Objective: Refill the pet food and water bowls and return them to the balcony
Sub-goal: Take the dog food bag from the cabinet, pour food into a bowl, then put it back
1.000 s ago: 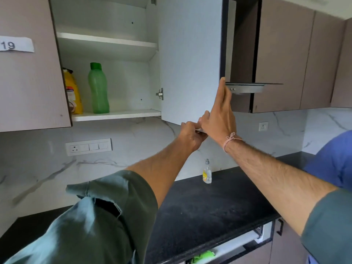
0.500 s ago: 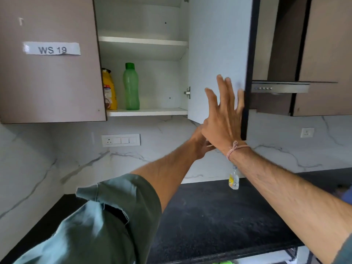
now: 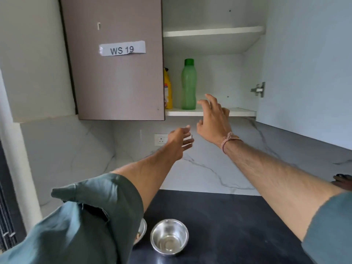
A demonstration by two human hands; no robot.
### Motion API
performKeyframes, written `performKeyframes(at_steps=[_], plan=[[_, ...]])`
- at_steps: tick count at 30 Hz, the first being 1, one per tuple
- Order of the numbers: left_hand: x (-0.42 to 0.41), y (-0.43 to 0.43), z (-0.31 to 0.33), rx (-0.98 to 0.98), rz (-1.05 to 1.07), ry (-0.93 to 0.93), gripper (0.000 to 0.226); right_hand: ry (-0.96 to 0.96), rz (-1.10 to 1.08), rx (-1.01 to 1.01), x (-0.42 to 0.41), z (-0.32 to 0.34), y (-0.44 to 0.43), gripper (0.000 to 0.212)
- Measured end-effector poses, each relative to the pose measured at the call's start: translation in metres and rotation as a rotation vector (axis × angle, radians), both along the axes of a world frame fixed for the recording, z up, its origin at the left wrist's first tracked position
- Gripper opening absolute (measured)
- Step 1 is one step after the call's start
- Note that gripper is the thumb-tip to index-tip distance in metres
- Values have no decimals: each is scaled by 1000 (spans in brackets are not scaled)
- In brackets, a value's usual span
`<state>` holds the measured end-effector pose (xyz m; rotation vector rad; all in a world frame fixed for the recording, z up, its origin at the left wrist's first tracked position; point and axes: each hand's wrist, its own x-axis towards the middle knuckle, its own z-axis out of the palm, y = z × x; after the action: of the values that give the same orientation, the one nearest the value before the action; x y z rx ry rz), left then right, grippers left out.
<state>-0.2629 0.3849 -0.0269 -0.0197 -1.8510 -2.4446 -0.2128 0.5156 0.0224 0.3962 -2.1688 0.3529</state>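
Observation:
A green water bottle (image 3: 188, 84) stands upright on the lower shelf (image 3: 242, 112) of the open wall cabinet, with a yellow container (image 3: 168, 90) to its left, half hidden by the closed door. My right hand (image 3: 214, 119) is raised in front of that shelf, fingers spread, just right of the bottle and not touching it. My left hand (image 3: 180, 139) hangs lower, open and empty. On the black counter (image 3: 228, 216) a steel bowl (image 3: 169, 237) holds a little water. A second steel bowl (image 3: 142, 230) sits left of it, mostly hidden by my sleeve.
The cabinet's closed left door (image 3: 118, 73) carries a label reading WS 19. Its open right door (image 3: 308, 69) swings out at the right. A wall socket (image 3: 161, 139) is set in the marble backsplash. A dark object (image 3: 342, 181) lies at the counter's right edge.
Both hands have left the open door's edge and moved left toward the shelf with the green bottle. The view has shifted left and down, bringing the two bowls into sight.

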Motion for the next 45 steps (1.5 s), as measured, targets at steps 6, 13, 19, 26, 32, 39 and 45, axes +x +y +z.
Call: performKeyframes(at_steps=[6, 13, 19, 26, 32, 39, 45], plan=[[-74, -94, 7, 107, 122, -37, 38, -65, 55, -48, -86, 9, -76, 64], [-140, -161, 23, 292, 212, -13, 23, -160, 148, -36, -159, 20, -132, 70], [-156, -177, 20, 336, 185, -6, 27, -200, 213, -64, -183, 23, -158, 73], [-122, -189, 16, 273, 230, -33, 30, -165, 293, -161, -154, 27, -176, 62], [-68, -194, 17, 244, 298, -36, 25, -98, 376, -133, -102, 27, -182, 66], [7, -200, 27, 204, 398, -16, 10, -37, 453, -121, -30, 25, -210, 72], [60, -230, 27, 280, 406, 32, 15, -87, 662, -268, 19, 19, -249, 101]])
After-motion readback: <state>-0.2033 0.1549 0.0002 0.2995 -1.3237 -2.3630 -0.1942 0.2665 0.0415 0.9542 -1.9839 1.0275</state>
